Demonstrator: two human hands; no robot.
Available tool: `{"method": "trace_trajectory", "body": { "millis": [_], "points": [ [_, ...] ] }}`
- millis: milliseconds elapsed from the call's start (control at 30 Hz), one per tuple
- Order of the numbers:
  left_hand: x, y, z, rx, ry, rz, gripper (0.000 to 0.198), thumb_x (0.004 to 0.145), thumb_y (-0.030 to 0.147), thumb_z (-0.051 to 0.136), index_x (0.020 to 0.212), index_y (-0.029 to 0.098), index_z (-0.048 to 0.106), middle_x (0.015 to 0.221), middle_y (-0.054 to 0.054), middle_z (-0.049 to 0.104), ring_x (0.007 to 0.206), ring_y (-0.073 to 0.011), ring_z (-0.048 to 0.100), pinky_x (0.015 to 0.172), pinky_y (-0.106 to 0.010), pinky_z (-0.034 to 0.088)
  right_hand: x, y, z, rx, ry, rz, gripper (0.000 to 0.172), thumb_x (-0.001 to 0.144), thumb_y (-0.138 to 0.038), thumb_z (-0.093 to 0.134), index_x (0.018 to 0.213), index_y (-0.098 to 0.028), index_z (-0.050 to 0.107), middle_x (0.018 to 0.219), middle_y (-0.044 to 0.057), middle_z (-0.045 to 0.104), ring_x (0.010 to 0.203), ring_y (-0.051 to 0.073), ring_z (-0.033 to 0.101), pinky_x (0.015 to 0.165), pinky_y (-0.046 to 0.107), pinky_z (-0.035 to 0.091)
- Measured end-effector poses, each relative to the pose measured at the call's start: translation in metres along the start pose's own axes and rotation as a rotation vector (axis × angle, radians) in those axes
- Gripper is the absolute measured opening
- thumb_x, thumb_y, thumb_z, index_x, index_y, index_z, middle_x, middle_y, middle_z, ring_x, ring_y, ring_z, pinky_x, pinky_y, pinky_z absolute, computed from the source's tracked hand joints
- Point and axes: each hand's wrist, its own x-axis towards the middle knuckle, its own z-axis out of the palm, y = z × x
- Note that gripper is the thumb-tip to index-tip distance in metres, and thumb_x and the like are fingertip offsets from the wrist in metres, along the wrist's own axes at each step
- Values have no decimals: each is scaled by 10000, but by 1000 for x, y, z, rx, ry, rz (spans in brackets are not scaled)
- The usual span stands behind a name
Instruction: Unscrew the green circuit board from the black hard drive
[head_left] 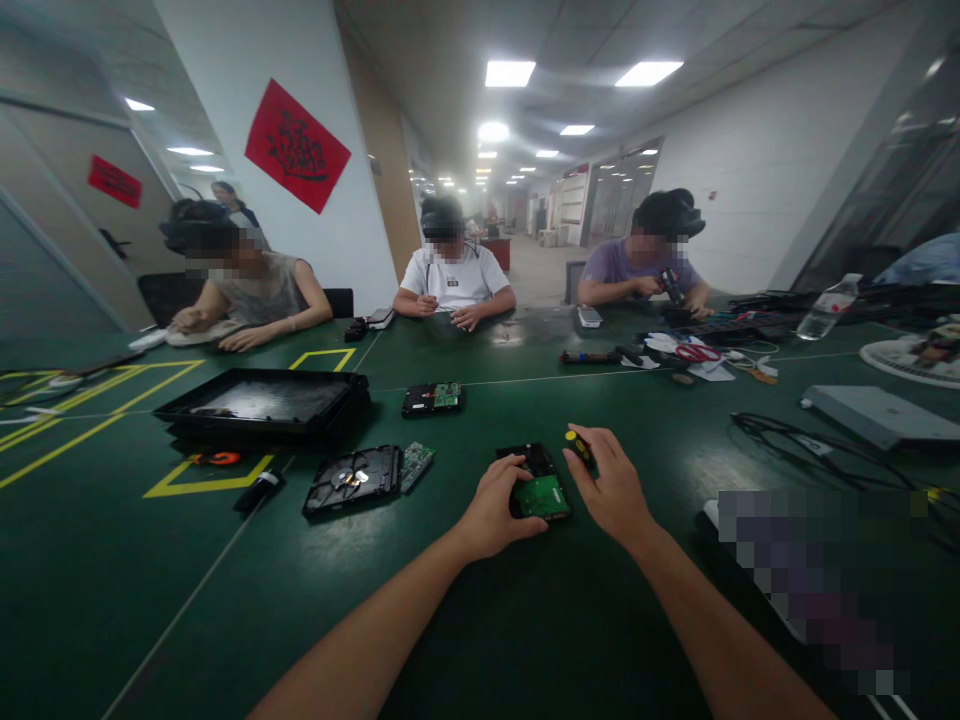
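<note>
A hard drive (pixel 546 496) lies on the green table in front of me, its green circuit board facing up. My left hand (pixel 495 510) grips it from the left, with the thumb along the near edge and the fingers over the far side. Between the fingertips of my right hand (pixel 611 485) is a screwdriver (pixel 576 446) with a yellow and black handle end. It is just right of the drive; its tip is hidden. To the left lie an opened hard drive (pixel 352 482) and a loose circuit board (pixel 417 466) beside it.
Another hard drive (pixel 433 398) lies farther back. Black trays (pixel 262 402) stand at left, near a black marker-like object (pixel 259 491). A grey box (pixel 877 415) and black cables (pixel 795 440) are at right, with a bottle (pixel 829 306) beyond. Several people sit across the table.
</note>
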Motion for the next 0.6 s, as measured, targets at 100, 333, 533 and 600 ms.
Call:
{"method": "trace_trajectory", "body": {
  "millis": [100,333,533,600],
  "points": [
    [0,0,0,-12,-5,8,652,696,383,942,1253,245,635,1574,-160,500,1520,-394,409,1239,-623,342,-1,0,0,-11,114,-11,383,1034,-364,598,1401,-260,561,1240,110,676,1077,277,688,970,486,581],
    [1,-1,1,3,-2,9,640,703,389,934,1243,219,636,1560,-168,512,1513,-381,417,1243,-584,350,-6,14,10,-39,162,29,458,1028,-376,619,1462,-255,540,1217,106,726,949,252,728,932,466,597],
    [1,-1,1,20,-13,5,649,715,422,926,1262,230,634,1574,-164,500,1516,-388,413,1240,-597,351,-4,9,11,-96,41,12,536,1028,-312,571,1550,-251,465,1319,145,668,1074,288,715,950,490,601],
    [1,-1,1,27,-4,11,654,706,416,930,1257,226,633,1576,-167,499,1513,-387,418,1241,-592,352,-3,6,11,-133,-2,9,620,1014,-276,558,1608,-244,385,1370,160,645,1127,310,699,959,513,601]
  ]
}}
